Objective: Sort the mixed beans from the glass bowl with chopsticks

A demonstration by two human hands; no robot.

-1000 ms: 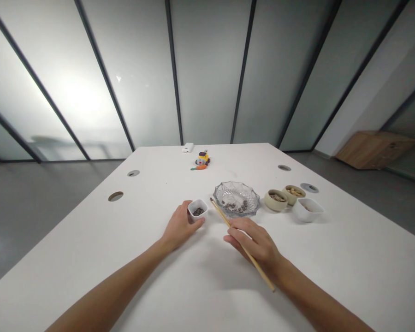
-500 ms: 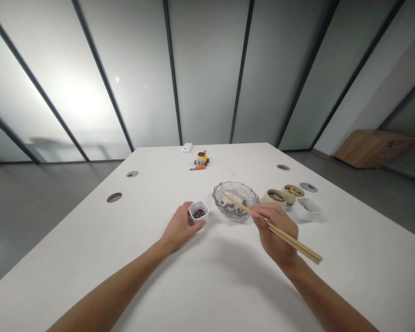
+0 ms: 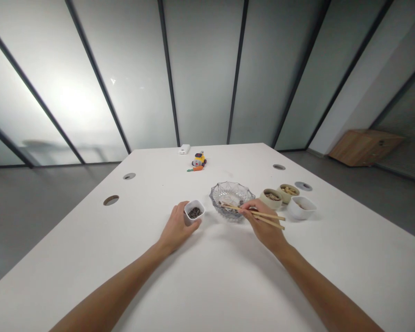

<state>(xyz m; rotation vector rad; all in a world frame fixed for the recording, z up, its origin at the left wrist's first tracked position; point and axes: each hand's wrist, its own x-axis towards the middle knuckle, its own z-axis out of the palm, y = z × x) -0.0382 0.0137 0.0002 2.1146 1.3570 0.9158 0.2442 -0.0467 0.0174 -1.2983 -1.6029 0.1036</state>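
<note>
My left hand point(image 3: 180, 227) is closed around a small white square cup point(image 3: 194, 203), thumb in front and fingers behind. Small dark pieces, perhaps seeds, lie in the bottom of the cup. A pair of wooden chopsticks point(image 3: 268, 215) is gripped in my right hand point(image 3: 263, 226), which is just right of a clear cut-glass bowl point(image 3: 217, 196). Their tips reach down inside the bowl, among small dark pieces on its floor. Whether the tips pinch a piece is too small to tell.
Right of the glass bowl stand two round beige bowls, a nearer one point(image 3: 279, 199) and a farther one point(image 3: 285, 189), with pale and brown pieces inside. Beside them is a white square bowl point(image 3: 302, 211). A toy car point(image 3: 199, 159), a toy carrot point(image 3: 195, 169) and a white case point(image 3: 184, 149) sit farther back.
My right hand has lowered and shifted left, bringing the chopstick tips lower in the glass bowl; their rear ends now spread apart. My left hand keeps its hold on the cup. The view has shifted slightly.
</note>
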